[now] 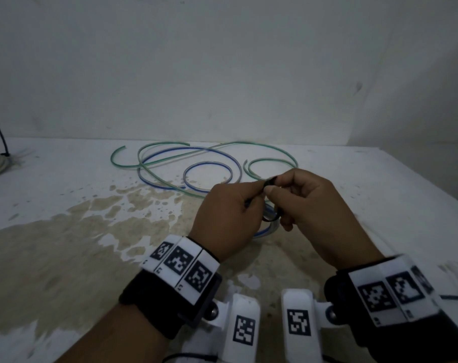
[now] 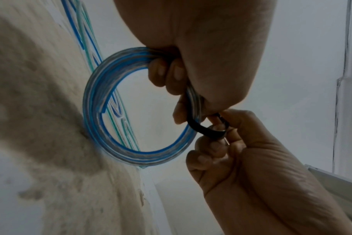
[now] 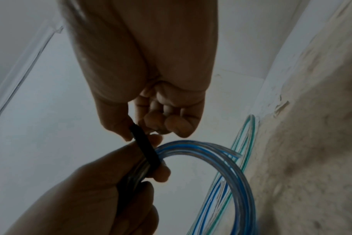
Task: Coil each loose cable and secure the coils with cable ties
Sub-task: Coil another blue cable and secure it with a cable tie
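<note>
From the head view: left hand (image 1: 230, 213) and right hand (image 1: 309, 205) meeting just in front of the loose cables (image 1: 196, 163) sprawled on the table (image 1: 65, 205), thumbs nearly touching, a black cable tie (image 1: 269, 182) pinched between them. From the left wrist: left fingers (image 2: 167, 74) curled tight round the blue coil (image 2: 103, 111), tie looped across the bundle (strap bent into a hook), right fingertips (image 2: 215, 127) pinching its end. From the right wrist: thumb and forefinger clamped on the tie (image 3: 145, 147), crossing the coil (image 3: 221, 159) right where the left hand grips it.
</note>
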The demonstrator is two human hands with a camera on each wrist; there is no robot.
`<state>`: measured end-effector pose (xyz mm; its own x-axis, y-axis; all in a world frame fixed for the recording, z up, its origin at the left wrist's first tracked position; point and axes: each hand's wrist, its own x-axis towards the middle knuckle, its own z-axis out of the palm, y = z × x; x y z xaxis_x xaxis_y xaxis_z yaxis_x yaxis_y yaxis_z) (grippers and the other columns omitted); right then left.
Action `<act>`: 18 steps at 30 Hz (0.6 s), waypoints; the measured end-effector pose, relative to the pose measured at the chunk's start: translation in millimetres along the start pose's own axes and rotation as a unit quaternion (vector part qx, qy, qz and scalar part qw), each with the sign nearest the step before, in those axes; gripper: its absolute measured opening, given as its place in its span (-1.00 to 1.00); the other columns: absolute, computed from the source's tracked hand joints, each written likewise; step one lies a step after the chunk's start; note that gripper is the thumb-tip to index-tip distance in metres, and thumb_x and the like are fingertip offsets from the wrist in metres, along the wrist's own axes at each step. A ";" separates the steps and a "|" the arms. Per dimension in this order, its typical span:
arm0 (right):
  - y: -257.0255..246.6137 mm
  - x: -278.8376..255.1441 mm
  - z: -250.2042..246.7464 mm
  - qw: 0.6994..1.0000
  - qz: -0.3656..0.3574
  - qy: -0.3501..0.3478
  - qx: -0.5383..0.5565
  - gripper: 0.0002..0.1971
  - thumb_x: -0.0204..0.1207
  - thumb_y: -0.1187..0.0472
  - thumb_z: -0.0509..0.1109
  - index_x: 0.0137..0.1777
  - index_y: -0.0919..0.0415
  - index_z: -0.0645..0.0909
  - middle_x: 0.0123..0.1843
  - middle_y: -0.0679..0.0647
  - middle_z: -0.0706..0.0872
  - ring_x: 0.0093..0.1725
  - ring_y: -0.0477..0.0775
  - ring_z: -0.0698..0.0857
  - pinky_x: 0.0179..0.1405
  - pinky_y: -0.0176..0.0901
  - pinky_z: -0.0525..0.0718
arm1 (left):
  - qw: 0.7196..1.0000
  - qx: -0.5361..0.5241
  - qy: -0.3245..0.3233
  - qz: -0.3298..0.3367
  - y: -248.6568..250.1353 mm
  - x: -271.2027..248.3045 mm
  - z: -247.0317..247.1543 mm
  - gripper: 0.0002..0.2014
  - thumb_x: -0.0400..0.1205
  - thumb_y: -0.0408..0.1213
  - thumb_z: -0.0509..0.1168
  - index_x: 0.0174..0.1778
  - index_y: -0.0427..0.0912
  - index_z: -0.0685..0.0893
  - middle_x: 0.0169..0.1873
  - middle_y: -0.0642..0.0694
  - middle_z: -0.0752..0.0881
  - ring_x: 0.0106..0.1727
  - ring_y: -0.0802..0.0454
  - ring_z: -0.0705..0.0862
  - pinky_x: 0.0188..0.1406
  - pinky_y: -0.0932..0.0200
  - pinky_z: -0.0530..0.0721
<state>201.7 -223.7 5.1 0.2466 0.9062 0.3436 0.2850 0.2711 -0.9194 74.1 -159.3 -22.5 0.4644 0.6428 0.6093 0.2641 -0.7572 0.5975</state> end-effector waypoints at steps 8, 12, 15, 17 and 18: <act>0.2 -0.7 1.7 0.995 -0.060 0.080 -0.025 -0.80 0.53 0.34 0.40 -0.32 0.15 0.61 -0.61 -0.19 0.62 -0.60 -0.29 0.57 -0.55 -0.51 0.47 | 0.996 -0.058 0.004 -0.065 2.5 1.6 2.2 -0.67 0.56 -0.07 0.15 -0.20 -0.12 0.79 -0.50 0.24 0.64 -0.40 0.28 0.62 -0.34 0.42 0.52; 1.0 -0.9 3.9 0.993 -0.068 0.087 -0.040 -0.81 0.52 0.27 0.43 -0.33 0.22 0.62 -0.62 -0.06 0.58 -0.62 -0.20 0.52 -0.57 -0.43 0.46 | 0.998 -0.047 0.027 -0.010 -2.8 -0.1 2.8 -0.63 0.60 -0.09 0.17 -0.27 -0.22 0.81 -0.48 0.00 0.73 -0.42 0.08 0.65 -0.40 0.20 0.57; 2.5 -0.4 5.3 0.994 -0.064 0.063 -0.055 -0.80 0.50 0.30 0.44 -0.35 0.29 0.61 -0.52 0.18 0.63 -0.54 -0.07 0.60 -0.50 -0.33 0.59 | 0.998 -0.027 0.050 0.026 -3.4 -1.7 7.2 -0.55 0.61 -0.08 0.11 -0.40 -0.30 0.72 -0.64 -0.05 0.58 -0.53 -0.03 0.55 -0.52 0.10 0.47; 4.1 -0.5 5.7 0.994 -0.061 0.052 -0.068 -0.79 0.49 0.30 0.45 -0.37 0.28 0.60 -0.55 0.06 0.62 -0.55 -0.15 0.60 -0.47 -0.39 0.57 | 0.998 -0.024 0.053 0.023 -3.2 -1.9 8.5 -0.60 0.63 -0.14 0.14 -0.43 -0.24 0.71 -0.66 0.03 0.50 -0.52 -0.03 0.52 -0.57 0.20 0.40; 5.0 -0.5 5.2 0.993 -0.066 0.058 -0.081 -0.78 0.49 0.29 0.44 -0.38 0.28 0.60 -0.58 -0.02 0.59 -0.56 -0.20 0.57 -0.48 -0.45 0.53 | 0.999 -0.030 0.043 0.012 -2.9 -1.8 8.8 -0.63 0.64 -0.17 0.16 -0.38 -0.21 0.75 -0.61 0.04 0.57 -0.50 0.02 0.56 -0.54 0.22 0.45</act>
<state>198.2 -221.1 -0.7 0.2997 0.8205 0.4868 0.4642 0.3204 -0.8258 79.9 -159.3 -29.9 0.3948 0.6336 0.6653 0.2019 -0.7663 0.6099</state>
